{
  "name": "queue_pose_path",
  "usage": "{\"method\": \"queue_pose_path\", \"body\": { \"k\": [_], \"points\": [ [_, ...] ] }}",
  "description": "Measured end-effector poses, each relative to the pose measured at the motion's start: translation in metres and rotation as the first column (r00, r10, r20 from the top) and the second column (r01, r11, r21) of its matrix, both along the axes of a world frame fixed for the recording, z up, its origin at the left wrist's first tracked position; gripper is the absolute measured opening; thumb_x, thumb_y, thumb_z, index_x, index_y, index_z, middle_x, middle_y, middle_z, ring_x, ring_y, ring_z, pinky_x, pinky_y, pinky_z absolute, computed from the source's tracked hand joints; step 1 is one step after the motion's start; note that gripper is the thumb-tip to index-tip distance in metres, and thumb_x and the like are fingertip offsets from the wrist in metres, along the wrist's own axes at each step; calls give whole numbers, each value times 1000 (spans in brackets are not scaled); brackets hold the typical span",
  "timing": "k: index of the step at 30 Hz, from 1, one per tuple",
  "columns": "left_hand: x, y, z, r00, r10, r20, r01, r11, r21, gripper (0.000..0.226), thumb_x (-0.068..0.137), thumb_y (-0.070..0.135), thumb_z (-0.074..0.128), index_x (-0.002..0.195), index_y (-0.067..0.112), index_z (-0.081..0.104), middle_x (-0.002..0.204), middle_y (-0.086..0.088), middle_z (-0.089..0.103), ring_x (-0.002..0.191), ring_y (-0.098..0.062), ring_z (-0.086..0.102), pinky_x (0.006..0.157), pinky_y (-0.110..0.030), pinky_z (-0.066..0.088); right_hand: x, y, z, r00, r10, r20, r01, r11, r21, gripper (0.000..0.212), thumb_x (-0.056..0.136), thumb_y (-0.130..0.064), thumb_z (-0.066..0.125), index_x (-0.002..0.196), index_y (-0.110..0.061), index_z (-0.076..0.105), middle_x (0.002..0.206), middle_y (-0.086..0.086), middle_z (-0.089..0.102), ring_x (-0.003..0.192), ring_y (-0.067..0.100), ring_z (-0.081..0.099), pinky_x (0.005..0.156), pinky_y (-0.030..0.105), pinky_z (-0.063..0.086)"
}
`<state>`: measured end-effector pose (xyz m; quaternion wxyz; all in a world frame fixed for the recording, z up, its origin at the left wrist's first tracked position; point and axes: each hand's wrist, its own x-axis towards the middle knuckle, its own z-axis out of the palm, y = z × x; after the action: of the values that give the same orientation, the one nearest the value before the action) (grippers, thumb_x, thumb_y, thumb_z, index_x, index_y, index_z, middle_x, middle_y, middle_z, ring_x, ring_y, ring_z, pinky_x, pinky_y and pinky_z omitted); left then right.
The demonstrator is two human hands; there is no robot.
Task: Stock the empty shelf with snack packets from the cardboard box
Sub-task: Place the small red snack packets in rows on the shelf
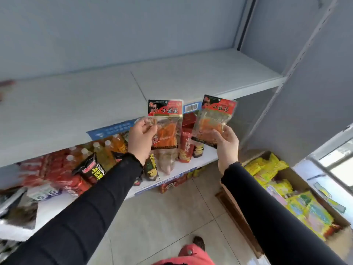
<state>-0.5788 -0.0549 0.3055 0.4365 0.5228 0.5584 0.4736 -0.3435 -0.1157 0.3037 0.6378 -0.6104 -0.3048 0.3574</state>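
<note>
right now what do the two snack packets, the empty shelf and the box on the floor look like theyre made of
Snack packet in the left hand and snack packet in the right hand: glossy plastic film, probably; clear lower windows show orange contents under printed red headers.
Empty shelf: looks like painted sheet metal, matte pale grey, with a thin seam between panels.
Cardboard box: brown corrugated card, dull, with raw flaps.

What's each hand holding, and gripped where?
Left hand pinches a red snack packet at its left edge, mid-height. Right hand grips a second matching packet by its lower right corner.
</note>
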Motion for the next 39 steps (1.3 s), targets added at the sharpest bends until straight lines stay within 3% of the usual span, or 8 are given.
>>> {"method": "queue_pose_path", "body": {
  "k": [6,12,19,26,30,32,35,39],
  "points": [
    [-134,0,45,962,236,136,-250,963,98,16,98,12,62,113,7,63,105,-7,76,89,-12,71,74,-28,56,-130,50,47,915,403,7,-401,908,121,23,99,-8,61,121,-13,60,104,6,78,96,21,76,78,27,59],
    [-266,18,67,898,416,146,-435,890,137,3,97,14,64,96,14,62,101,-10,77,92,-21,70,78,-35,53,-254,117,55,817,576,29,-575,810,113,26,98,-9,63,123,-10,56,104,9,77,91,21,76,85,34,61],
    [-397,55,72,775,631,43,-631,767,121,4,95,14,66,93,16,63,88,-2,74,70,-7,63,70,-32,50,-397,188,54,680,731,-64,-726,682,86,31,97,-6,63,125,-10,52,107,10,76,90,22,76,84,35,61],
    [-507,92,71,661,749,-42,-740,660,130,23,91,15,68,114,17,64,100,-6,72,82,-15,65,79,-38,55,-515,238,51,690,724,-1,-724,690,0,41,97,-13,64,133,-19,44,119,11,66,102,24,69,86,33,57],
    [-556,125,64,648,753,-113,-743,658,126,24,93,15,65,117,18,61,106,-6,70,88,-21,67,77,-38,57,-567,254,55,735,674,74,-674,738,-37,53,99,-11,61,146,-16,36,120,4,59,90,6,63,66,13,49],
    [-571,139,59,651,741,-164,-731,670,128,24,94,16,65,116,21,59,109,-4,68,97,-24,67,87,-44,57,-588,258,54,748,655,107,-653,755,-56,60,100,-11,59,152,-17,30,126,4,56,97,13,64,75,18,53],
    [-586,156,52,658,719,-225,-708,692,139,30,96,17,64,124,17,57,115,-5,67,102,-23,65,86,-37,54,-614,260,49,740,654,157,-649,755,-94,71,99,-7,56,158,-20,20,137,4,48,112,22,65,83,20,53],
    [-597,166,37,631,677,-379,-679,718,152,34,99,19,60,132,19,50,117,-8,68,102,-27,65,85,-38,55,-635,259,39,665,586,463,-585,794,-165,71,92,1,51,156,-17,28,137,11,46,122,30,50,108,39,41]
  ]
}}
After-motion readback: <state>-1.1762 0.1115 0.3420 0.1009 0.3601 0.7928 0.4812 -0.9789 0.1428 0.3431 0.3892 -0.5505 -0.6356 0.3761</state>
